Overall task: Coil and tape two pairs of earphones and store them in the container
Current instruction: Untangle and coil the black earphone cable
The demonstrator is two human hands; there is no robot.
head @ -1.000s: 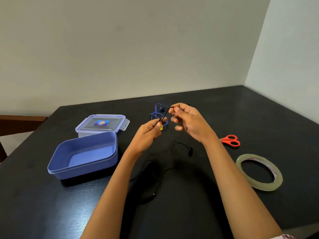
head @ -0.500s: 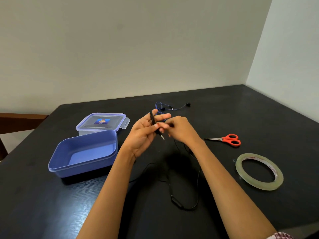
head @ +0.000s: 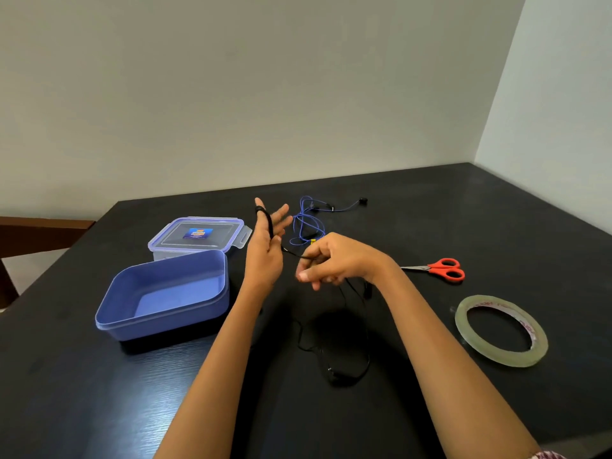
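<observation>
Black earphones mid-coil: a thin, limp, light cord, likely springy, best pinched near the plug.

Left hand open, fingers spread, cord looped over them; right hand pinches the cord, the rest trailing toward 6 o'clock. Two pairs counted: blue earphones at 12. One container at 9, one lid, one scissors, one tape roll at 3.

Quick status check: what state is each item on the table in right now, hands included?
Black earphones: being coiled, one turn on fingers, rest slack on table.
Blue earphones: loose, untaped.
Container: open, empty.
Lid: off, behind container.
Scissors: closed, flat.
Tape roll: flat, untouched.
Left hand: open, cable looped.
Right hand: pinching cable.
</observation>
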